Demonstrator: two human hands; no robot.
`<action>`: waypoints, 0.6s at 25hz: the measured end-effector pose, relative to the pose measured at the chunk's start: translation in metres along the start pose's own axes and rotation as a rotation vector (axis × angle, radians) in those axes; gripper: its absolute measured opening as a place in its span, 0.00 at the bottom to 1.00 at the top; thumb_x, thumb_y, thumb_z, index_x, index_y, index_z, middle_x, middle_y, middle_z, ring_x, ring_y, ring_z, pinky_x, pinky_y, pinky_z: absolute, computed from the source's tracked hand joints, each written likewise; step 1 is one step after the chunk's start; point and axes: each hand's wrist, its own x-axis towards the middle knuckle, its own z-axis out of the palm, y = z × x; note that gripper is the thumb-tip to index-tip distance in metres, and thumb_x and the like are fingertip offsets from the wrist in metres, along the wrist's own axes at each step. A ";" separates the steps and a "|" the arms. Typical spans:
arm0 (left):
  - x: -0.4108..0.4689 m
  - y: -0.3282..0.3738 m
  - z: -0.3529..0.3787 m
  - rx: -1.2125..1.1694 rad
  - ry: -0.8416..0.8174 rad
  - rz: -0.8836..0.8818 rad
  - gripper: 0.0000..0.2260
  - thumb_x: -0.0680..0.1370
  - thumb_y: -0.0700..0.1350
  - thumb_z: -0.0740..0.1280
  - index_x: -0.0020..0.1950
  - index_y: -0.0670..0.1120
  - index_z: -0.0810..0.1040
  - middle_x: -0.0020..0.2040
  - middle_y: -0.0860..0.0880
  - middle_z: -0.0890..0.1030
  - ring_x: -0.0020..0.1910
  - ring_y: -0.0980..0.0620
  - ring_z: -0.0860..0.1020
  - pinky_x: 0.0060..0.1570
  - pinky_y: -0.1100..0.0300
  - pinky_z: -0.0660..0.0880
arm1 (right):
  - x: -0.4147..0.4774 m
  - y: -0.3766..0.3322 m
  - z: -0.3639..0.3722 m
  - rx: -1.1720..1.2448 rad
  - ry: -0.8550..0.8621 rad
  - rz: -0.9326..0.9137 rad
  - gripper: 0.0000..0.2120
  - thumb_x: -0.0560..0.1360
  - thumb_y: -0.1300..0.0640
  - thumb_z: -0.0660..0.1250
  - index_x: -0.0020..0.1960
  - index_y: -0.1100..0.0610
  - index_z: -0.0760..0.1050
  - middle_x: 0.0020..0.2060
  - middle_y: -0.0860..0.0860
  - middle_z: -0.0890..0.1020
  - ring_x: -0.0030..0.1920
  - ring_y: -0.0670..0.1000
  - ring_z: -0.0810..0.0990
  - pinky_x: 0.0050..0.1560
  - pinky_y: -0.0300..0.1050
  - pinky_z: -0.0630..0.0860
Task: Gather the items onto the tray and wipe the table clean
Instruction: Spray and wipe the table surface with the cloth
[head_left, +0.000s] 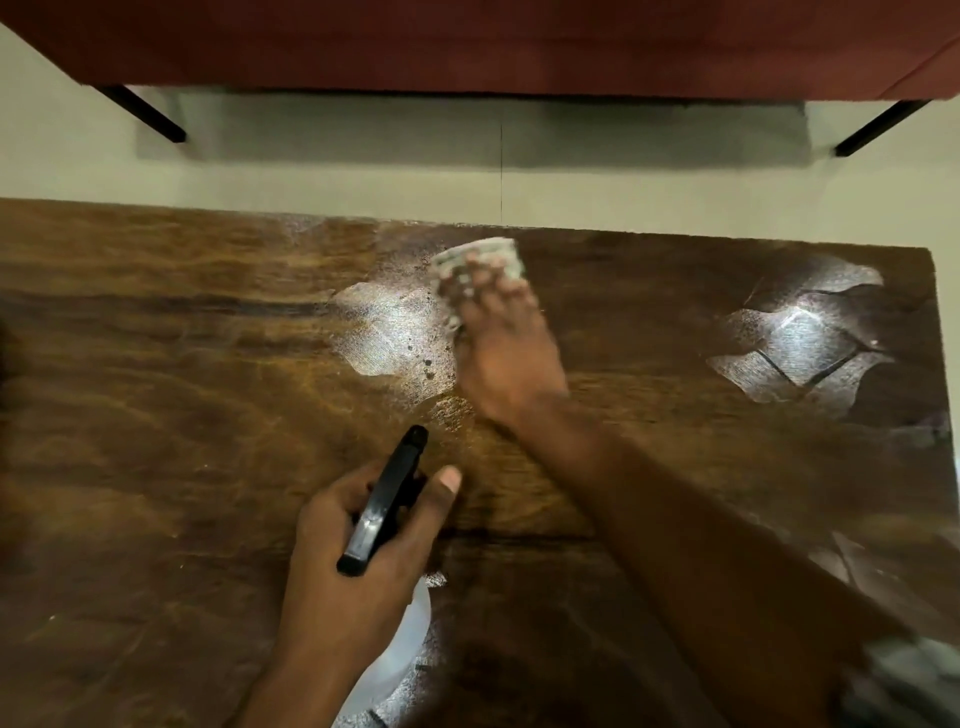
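Right grip (506, 358), fingers spread flat, presses the cloth (453, 270) onto the desk (156, 415) near its far edge; sprayed droplets (423, 358) lie just left of it. Left grip (358, 545), nearer the body, curls round the spray bottle (384, 499), nozzle pointing toward the cloth.

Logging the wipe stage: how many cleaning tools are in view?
2. A cloth pressed under the right hand near the table's far edge; a spray bottle gripped by the left hand, nearer the camera. The blurred lower-right corner may hide more.
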 end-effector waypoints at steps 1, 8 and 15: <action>0.001 0.000 -0.001 -0.006 0.008 -0.002 0.22 0.73 0.57 0.76 0.41 0.37 0.80 0.22 0.45 0.69 0.21 0.50 0.70 0.27 0.63 0.71 | -0.001 -0.018 0.006 -0.043 -0.109 -0.220 0.31 0.86 0.50 0.55 0.87 0.47 0.52 0.87 0.52 0.52 0.87 0.57 0.48 0.85 0.56 0.43; -0.001 -0.002 -0.015 -0.046 0.009 -0.017 0.12 0.73 0.52 0.78 0.41 0.44 0.84 0.22 0.47 0.72 0.21 0.54 0.71 0.26 0.65 0.70 | 0.014 0.120 -0.035 -0.060 0.082 0.075 0.33 0.83 0.48 0.51 0.87 0.48 0.51 0.87 0.52 0.52 0.86 0.57 0.50 0.85 0.60 0.50; 0.001 -0.009 -0.043 -0.027 -0.027 -0.012 0.09 0.75 0.52 0.76 0.38 0.50 0.83 0.22 0.46 0.75 0.20 0.55 0.73 0.26 0.63 0.71 | 0.020 0.075 -0.029 0.022 0.236 0.563 0.33 0.84 0.53 0.57 0.87 0.54 0.52 0.86 0.57 0.54 0.86 0.61 0.52 0.85 0.60 0.51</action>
